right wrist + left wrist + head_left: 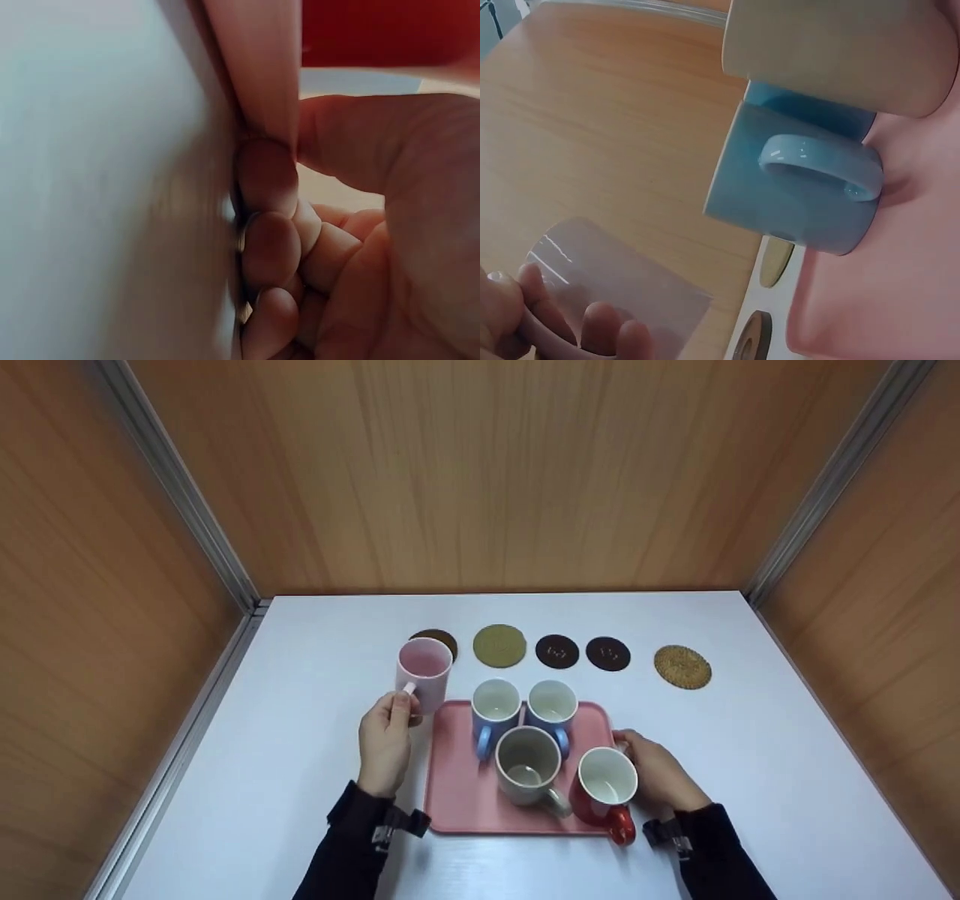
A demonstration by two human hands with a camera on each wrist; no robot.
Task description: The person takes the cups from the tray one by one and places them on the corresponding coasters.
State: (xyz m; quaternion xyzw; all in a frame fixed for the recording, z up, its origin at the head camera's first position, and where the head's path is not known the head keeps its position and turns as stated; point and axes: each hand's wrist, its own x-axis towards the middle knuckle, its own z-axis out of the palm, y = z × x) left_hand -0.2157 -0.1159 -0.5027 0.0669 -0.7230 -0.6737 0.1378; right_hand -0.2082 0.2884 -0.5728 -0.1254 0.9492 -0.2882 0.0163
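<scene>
1. The left hand holds the pink mug by its handle, fingers curled about it; the mug is off the bench, by the tray's far left corner, its mouth up.
2. The right hand grips the right edge of the pink tray, fingertips low against its outer side and thumb higher up.
3. The pink mug looks like glazed ceramic: stiff, moderately heavy, smooth enough to slip and likely to chip if knocked. The handle suits a one-handed hold; since the weight hangs to one side of it, a firm pinch should keep the mug level.
4. On the tray, the left blue mug and the right blue mug stand side by side at the far edge, handles toward the near side. These handles are the natural hold, though the grey mug crowds them.
5. The grey mug, wider than the blue ones, probably weighs more; its handle points near and right.
6. The red mug stands at the near right corner, its handle toward the near side, easy to grasp.
7. The tray seems rigid and light, but with its load gathered toward the right it could tip; both short sides would give the steadiest hold.
</scene>
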